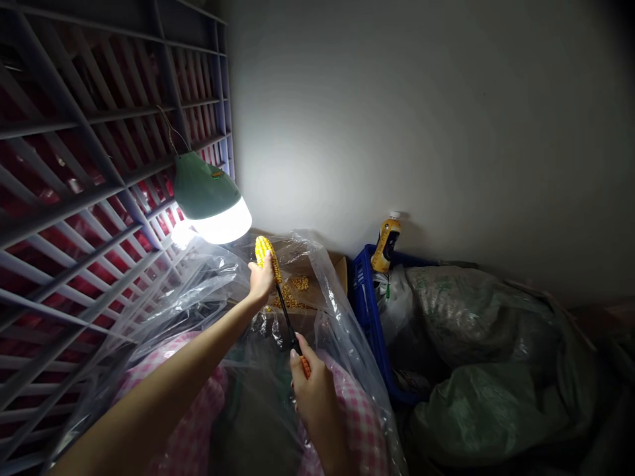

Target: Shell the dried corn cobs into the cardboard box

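Observation:
My left hand (262, 277) is closed around a yellow corn cob (262, 248), held tilted above a cardboard box. In my right hand (311, 377) is a screwdriver (286, 314) with a black shaft and an orange-and-black handle. Its shaft points up and away, and the far end meets the lower end of the cob; the tip itself I cannot make out. Loose corn kernels (292, 303) lie in the cardboard box (338, 268) below. Clear plastic sheeting (325, 277) drapes over the box and across my pink checked knees.
A lit green lamp (206, 188) hangs by a wire from the slatted plastic crate wall (106, 158) at left. On the right, a blue basket (364, 297) holds a yellow bottle (385, 243) and bags. Large woven sacks (510, 390) lie beyond it. A pale wall (421, 132) stands behind.

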A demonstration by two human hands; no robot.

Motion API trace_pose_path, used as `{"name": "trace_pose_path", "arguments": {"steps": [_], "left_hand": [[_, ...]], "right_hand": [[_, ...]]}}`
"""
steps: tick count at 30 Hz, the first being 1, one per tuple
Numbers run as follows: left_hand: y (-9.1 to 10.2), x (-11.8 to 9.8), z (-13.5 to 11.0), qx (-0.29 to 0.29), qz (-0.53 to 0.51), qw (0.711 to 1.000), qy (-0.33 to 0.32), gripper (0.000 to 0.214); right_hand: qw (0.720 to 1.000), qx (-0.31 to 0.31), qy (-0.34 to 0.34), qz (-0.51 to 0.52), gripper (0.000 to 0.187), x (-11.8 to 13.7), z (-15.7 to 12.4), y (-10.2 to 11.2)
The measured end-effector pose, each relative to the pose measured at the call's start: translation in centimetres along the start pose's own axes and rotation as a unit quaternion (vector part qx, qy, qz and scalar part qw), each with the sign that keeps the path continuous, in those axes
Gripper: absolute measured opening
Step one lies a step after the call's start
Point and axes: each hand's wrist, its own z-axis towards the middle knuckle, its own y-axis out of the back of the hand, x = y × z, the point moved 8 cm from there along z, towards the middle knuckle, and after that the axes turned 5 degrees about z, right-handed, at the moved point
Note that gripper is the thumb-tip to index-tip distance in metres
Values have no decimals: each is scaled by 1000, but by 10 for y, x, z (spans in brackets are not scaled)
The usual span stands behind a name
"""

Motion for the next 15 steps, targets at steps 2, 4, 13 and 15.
{"name": "trace_pose_path", "arguments": {"steps": [2, 4, 13, 15], "left_hand": [[0, -2, -1, -7, 3, 1000, -18, 57], [1, -2, -1, -15, 9, 999, -28, 54], [-4, 13, 2, 1, -15, 999, 31, 63], [-8, 19, 4, 11, -42, 996, 74, 65]], "right_hand": [[1000, 2, -16, 21, 53, -3, 0, -5], [997, 15, -50, 55, 55, -8, 1, -11], [836, 143, -293, 441, 30, -16, -12, -35], [801, 160, -320, 479, 34, -14, -15, -37]]}}
